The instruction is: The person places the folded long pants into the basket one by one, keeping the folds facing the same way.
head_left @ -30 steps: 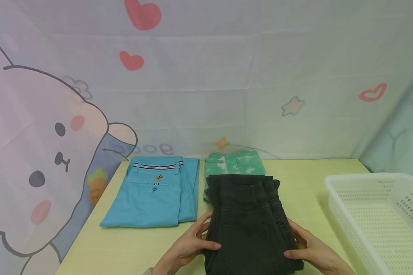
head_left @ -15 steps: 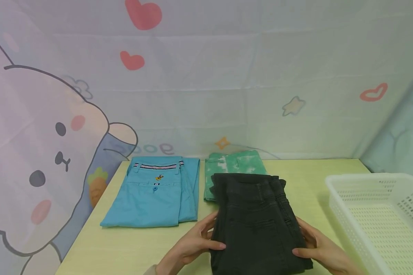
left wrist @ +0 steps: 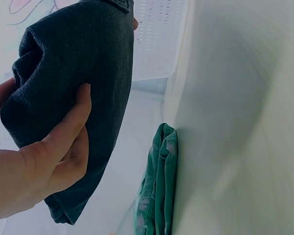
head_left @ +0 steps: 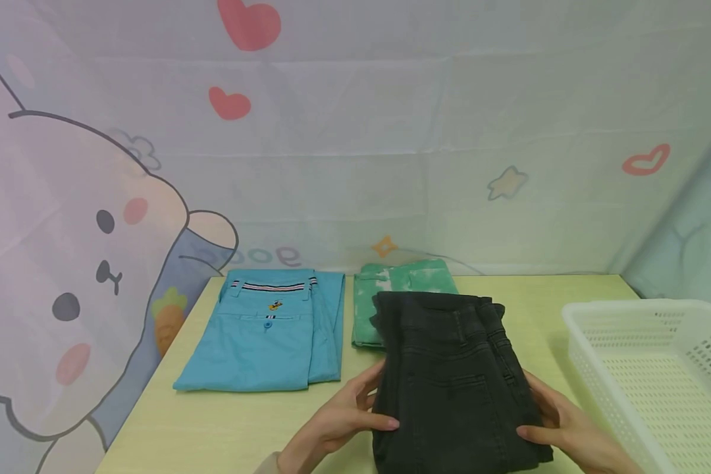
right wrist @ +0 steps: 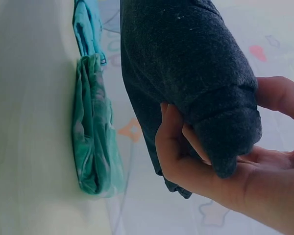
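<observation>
Folded black pants (head_left: 450,388) are held off the table between both hands, a back pocket facing up. My left hand (head_left: 346,415) grips their left edge, thumb on top; in the left wrist view the fingers of that hand (left wrist: 49,161) lie beneath the cloth. At the opposite edge my right hand (head_left: 569,424) pinches the pants, and the right wrist view shows its fingers (right wrist: 196,171) curled under the folded layers. Behind the black pants lies a folded green-and-white garment (head_left: 367,309), partly hidden by them. To its left are folded light-blue pants (head_left: 261,349) with a striped waistband.
A white perforated plastic basket (head_left: 604,388) stands at the right of the pale yellow table (head_left: 225,428). A cloth backdrop (head_left: 355,131) printed with hearts and a bear hangs along the table's back edge.
Both hands have carried the black pants to the right and slightly away from me, uncovering more of the green garment's left side. The other clothes and the basket stay put.
</observation>
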Action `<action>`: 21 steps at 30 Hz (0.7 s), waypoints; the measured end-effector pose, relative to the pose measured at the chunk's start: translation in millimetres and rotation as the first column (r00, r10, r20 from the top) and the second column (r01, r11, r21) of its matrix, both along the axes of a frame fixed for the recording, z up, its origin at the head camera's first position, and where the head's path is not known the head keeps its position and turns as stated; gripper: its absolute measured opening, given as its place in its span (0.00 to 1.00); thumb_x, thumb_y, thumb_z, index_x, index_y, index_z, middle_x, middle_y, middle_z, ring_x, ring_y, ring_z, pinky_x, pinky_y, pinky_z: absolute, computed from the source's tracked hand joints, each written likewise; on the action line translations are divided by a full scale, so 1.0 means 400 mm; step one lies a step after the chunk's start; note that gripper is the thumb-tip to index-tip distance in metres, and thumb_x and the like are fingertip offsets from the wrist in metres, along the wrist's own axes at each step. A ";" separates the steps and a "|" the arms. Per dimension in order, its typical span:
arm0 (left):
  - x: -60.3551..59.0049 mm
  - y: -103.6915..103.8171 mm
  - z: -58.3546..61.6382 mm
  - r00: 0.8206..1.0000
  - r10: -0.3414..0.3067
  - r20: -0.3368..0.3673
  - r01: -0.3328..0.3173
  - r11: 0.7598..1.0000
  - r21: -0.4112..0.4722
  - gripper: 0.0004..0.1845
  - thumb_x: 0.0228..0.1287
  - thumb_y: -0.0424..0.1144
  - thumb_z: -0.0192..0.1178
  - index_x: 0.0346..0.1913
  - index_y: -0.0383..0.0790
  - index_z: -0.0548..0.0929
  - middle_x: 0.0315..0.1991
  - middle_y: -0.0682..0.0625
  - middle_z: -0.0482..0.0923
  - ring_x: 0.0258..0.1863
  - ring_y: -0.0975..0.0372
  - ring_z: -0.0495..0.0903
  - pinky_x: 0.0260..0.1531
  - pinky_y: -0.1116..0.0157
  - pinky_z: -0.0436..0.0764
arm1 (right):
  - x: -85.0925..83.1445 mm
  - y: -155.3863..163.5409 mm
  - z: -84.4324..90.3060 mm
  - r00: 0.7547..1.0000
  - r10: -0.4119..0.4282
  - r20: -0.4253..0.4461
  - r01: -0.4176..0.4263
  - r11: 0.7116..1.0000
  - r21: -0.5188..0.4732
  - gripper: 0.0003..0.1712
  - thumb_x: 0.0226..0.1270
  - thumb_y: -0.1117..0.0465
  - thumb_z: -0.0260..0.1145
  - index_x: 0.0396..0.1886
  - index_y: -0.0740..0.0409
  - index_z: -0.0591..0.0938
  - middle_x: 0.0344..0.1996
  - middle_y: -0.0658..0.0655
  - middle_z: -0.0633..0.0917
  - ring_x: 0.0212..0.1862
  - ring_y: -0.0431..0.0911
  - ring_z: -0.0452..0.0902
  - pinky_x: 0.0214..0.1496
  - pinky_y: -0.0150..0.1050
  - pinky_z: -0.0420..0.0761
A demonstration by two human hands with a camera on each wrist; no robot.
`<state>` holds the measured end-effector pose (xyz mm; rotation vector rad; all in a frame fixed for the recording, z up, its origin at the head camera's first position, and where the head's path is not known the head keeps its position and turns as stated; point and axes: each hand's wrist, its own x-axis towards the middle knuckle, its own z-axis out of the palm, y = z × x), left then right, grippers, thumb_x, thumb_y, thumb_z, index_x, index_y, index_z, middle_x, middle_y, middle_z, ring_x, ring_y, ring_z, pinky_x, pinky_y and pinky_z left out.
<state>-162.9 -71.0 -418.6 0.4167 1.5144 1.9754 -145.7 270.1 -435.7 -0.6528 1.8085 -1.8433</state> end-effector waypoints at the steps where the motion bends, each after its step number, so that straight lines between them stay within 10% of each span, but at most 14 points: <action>1: 0.000 0.001 0.001 1.000 -0.004 -0.002 0.004 1.000 0.002 0.45 0.50 0.24 0.61 0.69 0.54 0.52 0.70 0.45 0.49 0.65 0.50 0.57 0.53 0.57 0.71 | 0.001 0.002 0.001 1.000 -0.004 0.000 0.004 1.000 0.004 0.46 0.63 0.72 0.51 0.69 0.58 0.32 0.56 0.22 0.60 0.56 0.19 0.60 0.52 0.23 0.70; 6: -0.002 0.007 0.007 1.000 -0.019 -0.021 0.019 1.000 0.002 0.45 0.50 0.24 0.61 0.69 0.54 0.52 0.70 0.46 0.48 0.66 0.50 0.55 0.56 0.57 0.69 | 0.007 0.010 0.009 0.998 -0.058 -0.006 0.058 0.994 0.097 0.47 0.63 0.70 0.53 0.69 0.59 0.31 0.57 0.25 0.56 0.54 0.16 0.58 0.51 0.22 0.70; 14: -0.005 0.016 0.012 0.998 -0.036 -0.043 0.036 0.999 -0.007 0.45 0.51 0.26 0.62 0.69 0.54 0.51 0.70 0.47 0.48 0.67 0.49 0.53 0.59 0.54 0.65 | 0.018 0.009 0.039 0.990 -0.125 -0.065 0.139 0.945 0.295 0.48 0.63 0.66 0.56 0.68 0.64 0.32 0.65 0.76 0.40 0.50 0.13 0.57 0.46 0.22 0.71; 18: -0.007 0.022 0.012 0.997 -0.050 -0.051 0.049 0.999 -0.007 0.45 0.51 0.26 0.61 0.69 0.55 0.51 0.70 0.47 0.48 0.67 0.49 0.53 0.59 0.53 0.64 | 0.027 0.011 0.046 0.985 -0.131 -0.111 0.160 0.935 0.318 0.48 0.62 0.66 0.56 0.68 0.64 0.33 0.64 0.79 0.41 0.50 0.14 0.57 0.45 0.22 0.71; 21: -0.010 0.028 0.012 0.996 -0.065 -0.058 0.065 0.998 -0.009 0.45 0.51 0.25 0.61 0.69 0.56 0.51 0.70 0.48 0.48 0.67 0.50 0.53 0.60 0.53 0.63 | 0.032 0.018 0.042 0.976 -0.123 -0.181 0.175 0.934 0.311 0.47 0.61 0.67 0.57 0.68 0.67 0.35 0.68 0.56 0.53 0.52 0.14 0.56 0.45 0.21 0.71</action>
